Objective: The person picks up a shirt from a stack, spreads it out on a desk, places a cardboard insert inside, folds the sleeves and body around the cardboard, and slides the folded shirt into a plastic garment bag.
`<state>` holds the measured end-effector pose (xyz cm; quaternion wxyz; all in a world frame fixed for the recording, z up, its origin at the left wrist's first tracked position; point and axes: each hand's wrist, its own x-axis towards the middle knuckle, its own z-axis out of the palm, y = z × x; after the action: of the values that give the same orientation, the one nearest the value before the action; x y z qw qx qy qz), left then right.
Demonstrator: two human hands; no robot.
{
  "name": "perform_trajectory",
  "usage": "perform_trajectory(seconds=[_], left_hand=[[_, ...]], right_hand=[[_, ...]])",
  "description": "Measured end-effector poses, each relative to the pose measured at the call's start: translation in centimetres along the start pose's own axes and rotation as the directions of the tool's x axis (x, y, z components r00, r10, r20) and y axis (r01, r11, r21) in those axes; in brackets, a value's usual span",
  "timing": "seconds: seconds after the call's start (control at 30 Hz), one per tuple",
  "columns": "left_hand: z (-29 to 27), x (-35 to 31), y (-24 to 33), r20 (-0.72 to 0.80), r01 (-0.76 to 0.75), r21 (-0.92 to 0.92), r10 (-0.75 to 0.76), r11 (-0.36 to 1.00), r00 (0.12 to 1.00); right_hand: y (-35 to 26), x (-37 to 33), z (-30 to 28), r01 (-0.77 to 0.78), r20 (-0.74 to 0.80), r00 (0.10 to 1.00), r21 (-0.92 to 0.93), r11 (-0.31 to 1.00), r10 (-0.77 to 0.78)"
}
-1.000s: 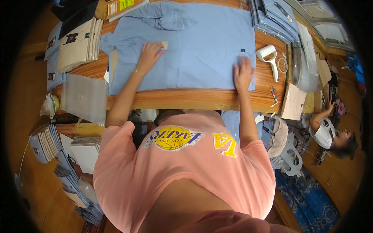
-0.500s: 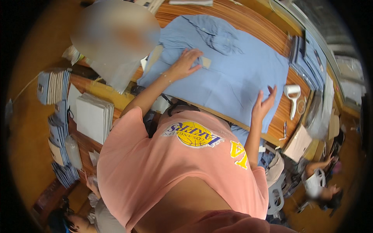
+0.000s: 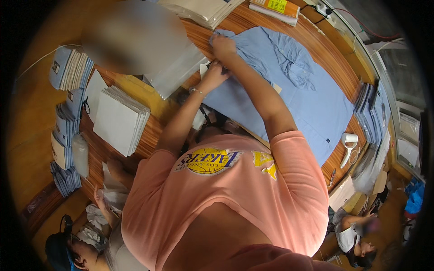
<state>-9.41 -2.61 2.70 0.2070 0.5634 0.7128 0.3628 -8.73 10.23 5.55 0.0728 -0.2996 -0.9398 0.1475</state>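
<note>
A light blue shirt lies spread over the wood-grain table, its collar part crumpled towards the far side. My right hand reaches across to the shirt's far left edge and is closed on the bunched cloth. Just nearer, my left hand has its fingers curled at the same edge, pinching the cloth; the fingertips are partly hidden. A small beige piece shows on the shirt beside my right forearm. Next to my left hand, a white card sticks out by the shirt's edge.
Clear plastic bags lie left of my hands. Stacked white boards and folded shirts stand at the left. More folded shirts, a white lint roller and a pen are at the right. A person sits lower left.
My right hand has swung from the shirt's right side across to its far left edge. My left hand has gone from lying open on the cloth to gripping the edge. The view has shifted.
</note>
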Motion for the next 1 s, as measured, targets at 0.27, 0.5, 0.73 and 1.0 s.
perform_trajectory(seconds=[0.27, 0.5, 0.73, 1.0], left_hand=[[-1.2, -1.0, 0.2, 0.096, 0.162, 0.106, -0.172, 0.981, 0.980], [-0.1, -0.2, 2.0, 0.075, 0.095, 0.307, -0.124, 0.947, 0.989], [0.2, -0.6, 3.9, -0.089, 0.044, 0.298, -0.018, 0.954, 0.996], [3.8, -6.7, 4.7, 0.551, 0.566, -0.819, -0.406, -0.094, 0.730]], right_hand=[[15.9, 3.2, -12.8, -0.225, -0.444, 0.846, 0.205, 0.953, 0.295], [21.7, 0.4, -17.5, -0.106, -0.383, 0.867, 0.483, 0.869, 0.319], [18.3, -6.5, -21.3, -0.059, -0.226, 0.930, 0.688, 0.724, 0.290], [12.6, -31.3, -22.8, -0.016, -0.120, 0.985, 0.643, 0.766, 0.122]])
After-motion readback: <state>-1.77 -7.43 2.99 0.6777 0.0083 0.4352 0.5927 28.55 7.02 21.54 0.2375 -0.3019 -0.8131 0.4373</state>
